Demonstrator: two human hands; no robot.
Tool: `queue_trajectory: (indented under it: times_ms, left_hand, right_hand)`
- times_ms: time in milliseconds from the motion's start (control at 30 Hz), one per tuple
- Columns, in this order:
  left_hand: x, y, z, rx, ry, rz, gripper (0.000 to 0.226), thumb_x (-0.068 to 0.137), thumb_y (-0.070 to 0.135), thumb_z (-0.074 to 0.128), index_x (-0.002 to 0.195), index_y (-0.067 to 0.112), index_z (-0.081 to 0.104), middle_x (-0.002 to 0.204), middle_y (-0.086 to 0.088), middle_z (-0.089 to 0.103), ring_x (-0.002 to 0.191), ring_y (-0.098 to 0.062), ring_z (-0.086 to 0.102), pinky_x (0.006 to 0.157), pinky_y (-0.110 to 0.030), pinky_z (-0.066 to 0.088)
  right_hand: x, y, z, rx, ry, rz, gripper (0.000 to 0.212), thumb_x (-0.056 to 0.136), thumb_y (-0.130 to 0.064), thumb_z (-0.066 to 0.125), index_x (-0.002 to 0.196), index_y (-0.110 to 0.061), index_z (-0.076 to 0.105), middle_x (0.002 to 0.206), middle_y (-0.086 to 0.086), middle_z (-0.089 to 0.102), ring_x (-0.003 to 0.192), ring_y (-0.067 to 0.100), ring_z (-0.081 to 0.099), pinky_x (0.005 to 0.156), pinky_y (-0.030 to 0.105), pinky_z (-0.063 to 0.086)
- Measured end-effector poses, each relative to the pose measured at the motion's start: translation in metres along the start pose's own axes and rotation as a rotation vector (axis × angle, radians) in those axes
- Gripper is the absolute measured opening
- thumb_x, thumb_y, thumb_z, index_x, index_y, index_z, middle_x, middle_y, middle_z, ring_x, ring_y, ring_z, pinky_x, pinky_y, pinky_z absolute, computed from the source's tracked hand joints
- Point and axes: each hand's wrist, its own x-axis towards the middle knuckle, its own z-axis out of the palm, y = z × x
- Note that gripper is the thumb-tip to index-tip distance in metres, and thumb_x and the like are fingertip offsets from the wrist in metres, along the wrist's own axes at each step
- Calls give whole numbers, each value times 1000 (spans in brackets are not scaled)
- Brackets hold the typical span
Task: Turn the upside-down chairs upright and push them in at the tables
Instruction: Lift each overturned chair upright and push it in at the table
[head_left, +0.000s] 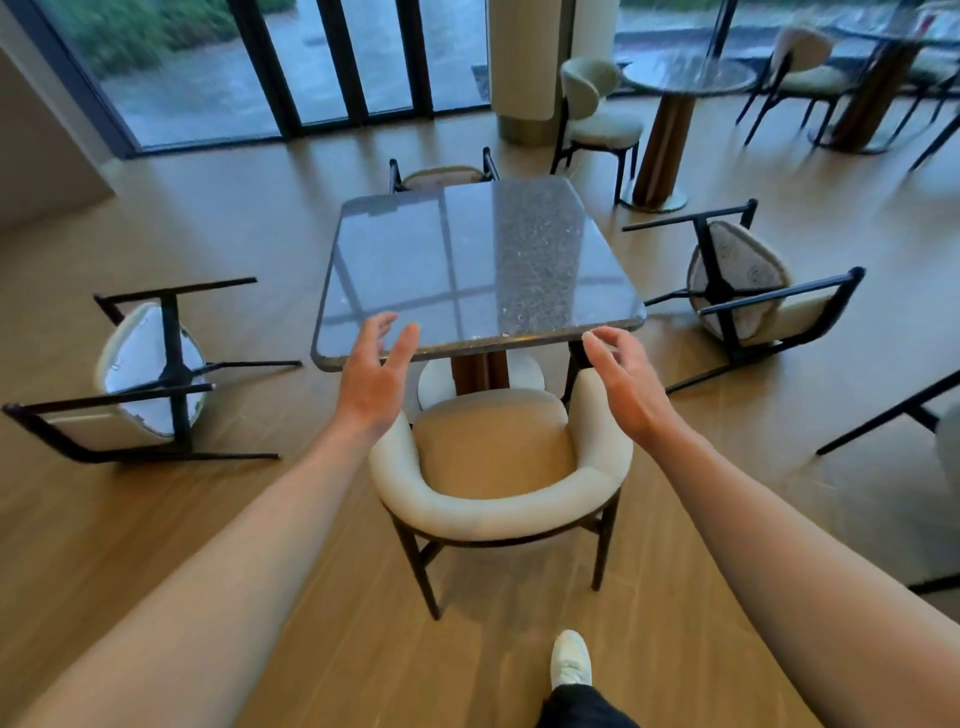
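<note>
An upright cream chair (493, 499) with a tan seat stands at the near edge of the square dark stone table (467, 260), its front just under the top. My left hand (371, 376) hovers open above the chair's left arm. My right hand (623, 382) hovers open above its right arm. Neither hand holds anything. A tipped-over chair (150, 374) lies on the floor left of the table, legs pointing sideways. Another tipped chair (748, 291) lies to the table's right. A further chair (441, 176) sits at the table's far side.
A round table (685, 78) with upright chairs (597, 114) stands at the back right beside a pillar (524, 67). Dark chair legs (893, 415) poke in at the right edge. Glass doors run along the back. My white shoe (570, 657) is on the wood floor behind the chair.
</note>
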Motion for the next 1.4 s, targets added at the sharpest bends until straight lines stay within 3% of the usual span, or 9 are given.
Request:
queue_trajectory:
  times_ms: [100, 233, 567, 733, 933, 1000, 1133, 1233, 1400]
  left_hand:
    - [-22, 21, -17, 5, -5, 35, 80, 84, 76, 49, 146, 26, 50, 150, 5, 53, 137, -12, 49, 110, -32, 38]
    - [-37, 50, -31, -9, 28, 94, 72, 90, 70, 49, 148, 27, 49, 152, 4, 51, 136, -13, 49, 101, -23, 36]
    - [-47, 80, -44, -24, 67, 122, 73, 87, 73, 50, 145, 29, 49, 151, 3, 51, 134, -14, 51, 109, -33, 39]
    - [-43, 87, -15, -19, 52, 117, 73, 88, 69, 51, 147, 25, 49, 151, 3, 51, 130, -9, 51, 92, -12, 35]
    - [-20, 127, 102, -32, -125, 171, 70, 90, 71, 49, 146, 30, 48, 154, 4, 49, 131, -10, 49, 93, -18, 36]
    - [-12, 149, 159, -45, -196, 204, 70, 89, 71, 48, 145, 31, 48, 153, 3, 49, 131, -11, 50, 95, -20, 38]
    - [7, 192, 272, -51, -273, 269, 64, 90, 70, 47, 142, 32, 51, 147, 5, 53, 122, -6, 51, 80, 0, 37]
    - [19, 223, 358, -76, -315, 298, 65, 93, 71, 46, 144, 31, 50, 149, 3, 53, 125, -9, 51, 97, -21, 41]
    - [40, 279, 484, -140, -420, 339, 62, 93, 72, 48, 143, 35, 49, 149, 2, 53, 121, -3, 52, 84, -12, 35]
  right_hand:
    - [-23, -24, -3, -17, 11, -20, 66, 94, -72, 46, 143, -29, 49, 139, -6, 52, 125, 9, 52, 97, 25, 41]
    - [-34, -53, -12, -33, 8, -65, 68, 96, -70, 44, 146, -24, 50, 145, -2, 51, 130, 12, 49, 96, 25, 38]
    - [-30, -79, -18, 5, -31, -136, 67, 98, -68, 44, 148, -24, 47, 148, -1, 50, 130, 13, 50, 97, 28, 41]
    - [-26, -70, -44, 21, -6, -128, 64, 97, -70, 44, 145, -26, 49, 144, -4, 51, 123, 5, 53, 86, 17, 39]
    - [-20, -44, -138, 8, 171, -50, 43, 100, -66, 44, 132, -37, 50, 132, -8, 55, 104, -22, 50, 80, 13, 36]
    - [-14, -32, -187, -5, 241, -18, 50, 98, -68, 44, 134, -35, 52, 130, -9, 57, 108, -13, 52, 81, 14, 37]
    - [-2, -3, -291, -12, 363, 13, 70, 85, -79, 40, 132, -29, 57, 119, -14, 61, 107, -5, 54, 80, 19, 39]
    - [12, 18, -370, -14, 429, 35, 68, 80, -81, 40, 125, -32, 56, 113, -20, 59, 101, -6, 54, 77, 21, 39]
    - [41, 51, -480, -14, 529, 86, 61, 84, -78, 42, 127, -35, 54, 113, -26, 56, 101, -13, 52, 79, 16, 38]
